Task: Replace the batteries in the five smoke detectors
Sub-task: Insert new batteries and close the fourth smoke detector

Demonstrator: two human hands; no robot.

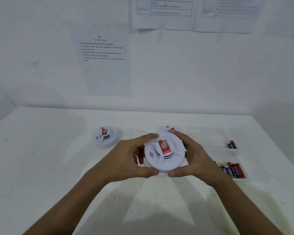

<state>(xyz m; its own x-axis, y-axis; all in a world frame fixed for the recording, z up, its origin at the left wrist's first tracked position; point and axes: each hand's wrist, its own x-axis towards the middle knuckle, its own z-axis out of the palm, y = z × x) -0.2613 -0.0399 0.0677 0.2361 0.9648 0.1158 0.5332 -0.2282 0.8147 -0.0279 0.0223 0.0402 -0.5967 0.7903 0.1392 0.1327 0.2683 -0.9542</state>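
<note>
A detector (164, 154) is held above the surface (58, 167), just right of the middle of the scene, between the left hand (126, 160) and the right hand (193, 158). It is gripped on its round rim from both sides: the fingers (148, 136) of the left hand are curled over the far-left edge with the thumb under the near edge, and those of the right hand are wrapped round the far-right edge, thumb likewise at the near edge. Both hands are thus closed on the one detector, and neither is nearer than the other. The disc has no long axis; its flat axis is tilted so that the vented dome and red label face up and toward the camera, the label running from far to near. The back, where a battery cover would be expected, is turned down and away and cannot be seen, so the coming move is judged to depend on the disc being flipped or twisted between the two grips. A second detector (105, 136) lies face up on the surface to the far left, well apart. A third (170, 128) is partly hidden just behind the held one. At the right, batteries (232, 169) lie near the right wrist, long axes running roughly far to near, and a smaller pair (232, 144) lies farther back.
</note>
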